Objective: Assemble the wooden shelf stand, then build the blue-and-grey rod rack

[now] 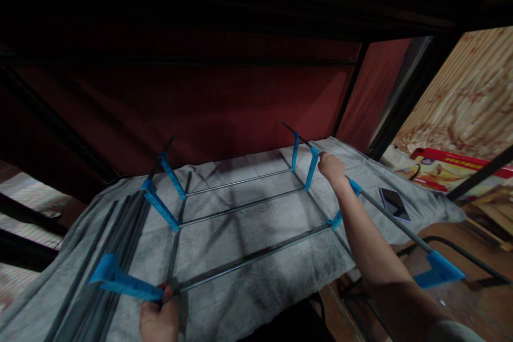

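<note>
A frame of grey metal tubes (240,208) and blue plastic brackets (160,206) rests on a grey cloth. My left hand (159,316) is closed at the near left corner, thumb and fingers pinching the inner end of a blue bracket (126,280) where it meets the tubes. On the right side, my right hand (332,166) wraps around the upper long tube (393,219), just nearer than a blue bracket (312,168). Another blue bracket (440,271) sits on that tube's near end, past the cloth. My right forearm hides part of the right side.
Several loose grey tubes (108,267) lie along the left of the grey cloth (256,246). A phone (395,204) lies at the right, near a red and yellow box (449,168). Dark posts (412,96) and a red panel (240,112) enclose the back.
</note>
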Demonstrator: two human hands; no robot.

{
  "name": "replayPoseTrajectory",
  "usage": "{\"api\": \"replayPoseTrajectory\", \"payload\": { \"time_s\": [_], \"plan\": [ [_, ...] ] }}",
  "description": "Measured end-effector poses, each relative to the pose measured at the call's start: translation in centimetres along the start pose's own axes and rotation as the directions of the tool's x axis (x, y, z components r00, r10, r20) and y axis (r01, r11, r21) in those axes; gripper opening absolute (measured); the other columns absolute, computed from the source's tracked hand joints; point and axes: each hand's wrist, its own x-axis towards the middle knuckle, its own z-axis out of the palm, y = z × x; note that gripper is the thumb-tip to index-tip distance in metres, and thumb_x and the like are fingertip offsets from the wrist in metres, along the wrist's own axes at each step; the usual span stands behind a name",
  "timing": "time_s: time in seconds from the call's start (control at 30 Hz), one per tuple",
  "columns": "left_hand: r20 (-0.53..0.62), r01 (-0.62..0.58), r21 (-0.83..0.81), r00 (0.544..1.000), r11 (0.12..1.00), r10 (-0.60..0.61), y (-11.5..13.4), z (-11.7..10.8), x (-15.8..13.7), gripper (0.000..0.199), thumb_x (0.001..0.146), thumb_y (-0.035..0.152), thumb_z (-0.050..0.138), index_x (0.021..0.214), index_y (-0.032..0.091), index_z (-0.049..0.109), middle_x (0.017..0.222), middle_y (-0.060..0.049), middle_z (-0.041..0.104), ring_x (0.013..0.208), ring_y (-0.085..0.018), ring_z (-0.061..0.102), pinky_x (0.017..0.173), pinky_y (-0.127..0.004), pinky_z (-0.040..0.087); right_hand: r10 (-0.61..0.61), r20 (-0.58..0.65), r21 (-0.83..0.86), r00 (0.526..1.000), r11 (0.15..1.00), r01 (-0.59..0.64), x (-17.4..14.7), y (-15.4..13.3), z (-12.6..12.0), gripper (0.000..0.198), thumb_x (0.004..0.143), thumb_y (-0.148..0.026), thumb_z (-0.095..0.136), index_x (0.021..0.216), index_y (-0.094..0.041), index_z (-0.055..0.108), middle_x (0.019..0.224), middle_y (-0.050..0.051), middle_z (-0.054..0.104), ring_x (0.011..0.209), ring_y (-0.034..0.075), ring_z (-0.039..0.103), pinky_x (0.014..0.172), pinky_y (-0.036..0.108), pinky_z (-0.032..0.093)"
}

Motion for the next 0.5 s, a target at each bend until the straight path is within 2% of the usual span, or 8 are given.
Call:
{"api": "replayPoseTrajectory", "payload": {
  "time_s": [0.1,0.23,0.5],
  "plan": [
    [-0.038,0.05,0.006,0.998,0.999,-0.05,-0.2,0.4,-0.1,0.025,0.077,0.049,0.05,0.081,0.024,0.052,0.068,-0.006,0.053,0.071,-0.03,0.059,0.065,-0.042,0.047,-0.002,-0.006,-0.006,1.0,1.0,0.002,0.3,0.1,0.4,0.041,0.099,-0.017,0.032,0.129,-0.011,0.06,0.116,0.023,0.069,0.11,0.029,0.069,0.091,0.039,0.052],
    [-0.067,0.021,-0.018,0.998,1.0,-0.022,0.2,0.5,-0.2,0.026,0.078,0.048,0.048,0.084,0.023,0.053,0.073,-0.007,0.056,0.078,-0.03,0.061,0.07,-0.042,0.049,-0.032,0.015,-0.001,0.999,1.0,0.032,0.7,0.3,0.8,0.041,0.098,-0.019,0.034,0.128,-0.014,0.062,0.115,0.022,0.07,0.108,0.031,0.069,0.088,0.041,0.053],
    [-0.081,0.001,-0.082,0.997,0.997,-0.008,0.1,1.0,-0.7,0.024,0.079,0.045,0.046,0.085,0.022,0.05,0.083,-0.011,0.06,0.094,-0.033,0.063,0.083,-0.047,0.052,-0.052,-0.152,-0.059,0.987,0.997,0.044,-0.2,0.1,2.5,0.041,0.099,-0.018,0.029,0.117,-0.008,0.065,0.104,0.024,0.07,0.099,0.036,0.072,0.083,0.047,0.054]
  ]
}}
